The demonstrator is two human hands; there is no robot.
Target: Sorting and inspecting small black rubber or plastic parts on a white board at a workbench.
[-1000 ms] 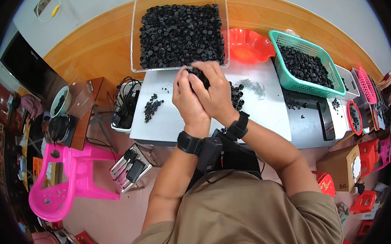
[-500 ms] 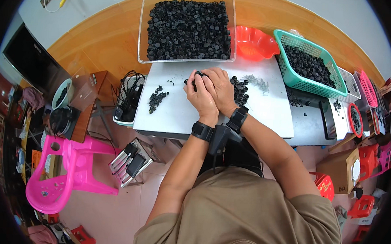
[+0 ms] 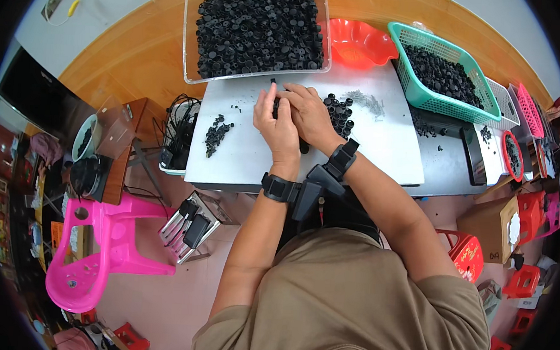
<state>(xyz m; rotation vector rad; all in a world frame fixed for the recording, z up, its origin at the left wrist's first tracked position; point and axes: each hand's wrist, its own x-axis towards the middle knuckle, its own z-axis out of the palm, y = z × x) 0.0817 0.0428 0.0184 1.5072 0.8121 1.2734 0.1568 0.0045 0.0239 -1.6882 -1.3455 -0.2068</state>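
Note:
Over the white tabletop [image 3: 382,155], my two hands lie close together around a few small black round caps [image 3: 276,109]. My left hand [image 3: 275,129] has its fingers stretched out, the thumb side turned up. Reaching leftward over the same caps, my right hand [image 3: 313,118] has its fingers extended near the left fingertips. How many caps lie between and under the palms is hidden. Right beside the right hand stands a cluster of black caps [image 3: 339,115]. Left of my left hand is a pile of smaller black parts [image 3: 217,135].
A clear bin [image 3: 190,76] full of black caps stands at the back, beside a red scalloped bowl [image 3: 361,46]. A green basket [image 3: 448,106] holds more black parts. Small thin pieces [image 3: 367,102] lie at the right. A pink chair [image 3: 98,254] stands lower left.
My hands have loosened from a clasp around black caps and come down nearer the tabletop, fingers straighter. The whole view has shifted slightly.

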